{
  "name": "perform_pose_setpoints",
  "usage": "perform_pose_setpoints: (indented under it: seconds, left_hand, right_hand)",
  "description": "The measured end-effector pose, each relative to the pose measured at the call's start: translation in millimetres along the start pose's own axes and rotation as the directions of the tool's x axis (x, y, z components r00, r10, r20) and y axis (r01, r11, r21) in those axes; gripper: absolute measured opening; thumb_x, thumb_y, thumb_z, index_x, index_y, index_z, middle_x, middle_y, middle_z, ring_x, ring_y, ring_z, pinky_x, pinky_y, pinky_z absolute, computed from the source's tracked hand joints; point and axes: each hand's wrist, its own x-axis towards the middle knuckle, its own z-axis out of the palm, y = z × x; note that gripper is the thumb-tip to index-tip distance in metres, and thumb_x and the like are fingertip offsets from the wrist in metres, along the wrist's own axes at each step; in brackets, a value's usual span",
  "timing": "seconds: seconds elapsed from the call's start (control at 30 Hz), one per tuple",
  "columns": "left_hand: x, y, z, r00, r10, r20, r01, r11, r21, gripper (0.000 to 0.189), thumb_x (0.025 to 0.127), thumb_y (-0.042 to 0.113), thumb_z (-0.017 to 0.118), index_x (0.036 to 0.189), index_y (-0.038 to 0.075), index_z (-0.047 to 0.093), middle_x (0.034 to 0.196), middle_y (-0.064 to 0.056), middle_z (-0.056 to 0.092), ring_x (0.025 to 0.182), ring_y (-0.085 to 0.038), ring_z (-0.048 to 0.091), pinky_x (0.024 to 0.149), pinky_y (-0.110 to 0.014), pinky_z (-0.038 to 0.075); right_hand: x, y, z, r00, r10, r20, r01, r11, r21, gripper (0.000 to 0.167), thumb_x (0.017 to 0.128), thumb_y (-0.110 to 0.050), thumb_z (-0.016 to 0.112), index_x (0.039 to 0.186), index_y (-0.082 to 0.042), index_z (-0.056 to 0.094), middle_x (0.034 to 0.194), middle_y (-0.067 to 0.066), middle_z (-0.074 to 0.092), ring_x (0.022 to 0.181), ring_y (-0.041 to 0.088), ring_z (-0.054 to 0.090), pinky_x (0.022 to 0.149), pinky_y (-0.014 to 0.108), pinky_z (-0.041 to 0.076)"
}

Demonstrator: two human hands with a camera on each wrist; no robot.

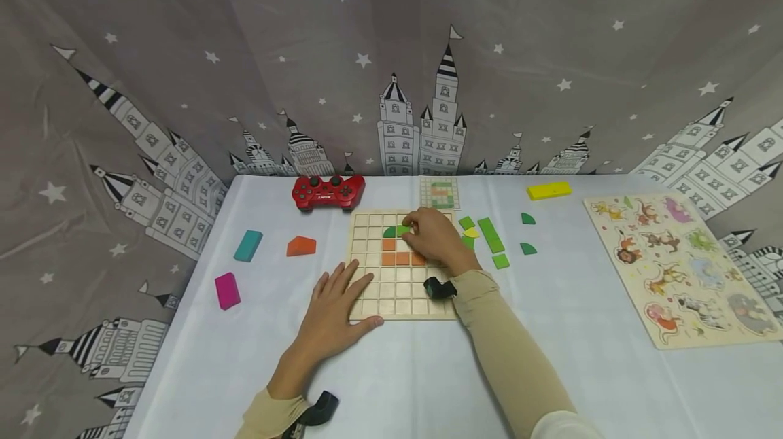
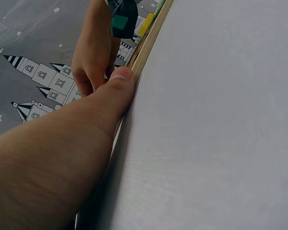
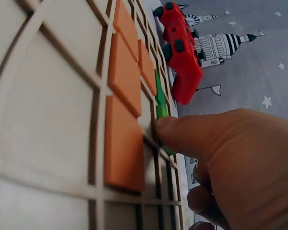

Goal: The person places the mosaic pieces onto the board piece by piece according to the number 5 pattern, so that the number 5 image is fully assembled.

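Note:
A wooden grid board (image 1: 391,293) lies on the white table. On it sit several orange square tiles (image 1: 389,258), a dark green quarter-round tile (image 1: 389,232) and a light green square tile (image 1: 401,229). My right hand (image 1: 434,238) reaches over the board's upper part, and its thumb and fingers pinch at the light green tile; in the right wrist view the thumb (image 3: 182,132) covers part of it. My left hand (image 1: 333,310) rests with fingers spread on the lower left of the board, the thumb (image 2: 120,76) along its near edge.
Loose green tiles (image 1: 491,235) and a yellow piece (image 1: 470,232) lie right of the board. Beyond it is a pattern card (image 1: 439,193). A red game controller (image 1: 327,193), teal block (image 1: 248,246), magenta block (image 1: 228,291), orange block (image 1: 301,246), yellow block (image 1: 548,191) and animal puzzle (image 1: 642,283) surround it.

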Motion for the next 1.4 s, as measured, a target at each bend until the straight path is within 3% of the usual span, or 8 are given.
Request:
perform_pose_setpoints:
  seconds: [0.27, 0.5, 0.77, 1.03, 1.4]
  left_hand:
    - [-0.4, 0.7, -2.7, 1.000, 0.001, -0.002, -0.001, 1.000, 0.000, 0.083, 0.084, 0.065, 0.070, 0.153, 0.023, 0.049, 0.167, -0.011, 0.032, 0.157, -0.038, 0.023, 0.127, -0.060, 0.015]
    - [-0.8, 0.2, -4.4, 1.000, 0.001, -0.004, -0.001, 1.000, 0.005, 0.083, 0.084, 0.065, 0.069, 0.153, 0.023, 0.049, 0.167, -0.011, 0.032, 0.157, -0.038, 0.023, 0.127, -0.060, 0.015]
    - [-1.0, -1.5, -1.6, 1.000, 0.000, -0.005, 0.000, 1.000, -0.005, 0.083, 0.084, 0.065, 0.070, 0.153, 0.023, 0.049, 0.167, -0.011, 0.032, 0.157, -0.038, 0.022, 0.127, -0.060, 0.015]
    - [0.3, -0.8, 2.6, 1.000, 0.008, -0.007, -0.008, 1.000, 0.007, 0.084, 0.084, 0.067, 0.068, 0.153, 0.024, 0.048, 0.167, -0.010, 0.032, 0.157, -0.037, 0.023, 0.127, -0.060, 0.016]
    - [-0.5, -1.2, 2.6, 1.000, -0.006, 0.006, 0.006, 1.000, 0.009, 0.084, 0.084, 0.067, 0.068, 0.154, 0.025, 0.047, 0.168, -0.010, 0.031, 0.157, -0.037, 0.022, 0.127, -0.059, 0.015]
  right_hand:
    - [-0.2, -7.5, -2.1, 1.000, 0.021, 0.008, -0.021, 1.000, -0.003, 0.029, 0.096, -0.026, 0.071, 0.121, -0.011, 0.074, 0.095, 0.003, 0.067, 0.096, 0.021, 0.061, 0.093, 0.039, 0.055]
    - [-1.2, -11.3, -3.3, 1.000, 0.019, 0.000, -0.019, 0.999, -0.036, 0.030, 0.097, -0.027, 0.070, 0.123, -0.014, 0.075, 0.116, 0.005, 0.073, 0.112, 0.025, 0.068, 0.100, 0.041, 0.055]
    - [-6.5, -7.1, -4.5, 1.000, 0.006, 0.000, -0.006, 1.000, 0.017, 0.034, 0.097, -0.028, 0.069, 0.128, -0.014, 0.073, 0.097, 0.001, 0.068, 0.089, 0.017, 0.060, 0.088, 0.036, 0.055]
    - [-39.9, 19.7, -11.3, 0.994, 0.002, -0.106, 0.005, 0.997, 0.071, 0.032, 0.098, -0.027, 0.067, 0.126, -0.012, 0.073, 0.081, -0.001, 0.056, 0.077, 0.016, 0.049, 0.072, 0.032, 0.041]
    - [-106.7, 77.0, -38.1, 0.968, 0.111, -0.225, -0.103, 0.994, 0.046, 0.030, 0.093, -0.028, 0.076, 0.118, -0.011, 0.075, 0.080, 0.000, 0.054, 0.080, 0.018, 0.048, 0.072, 0.034, 0.038]
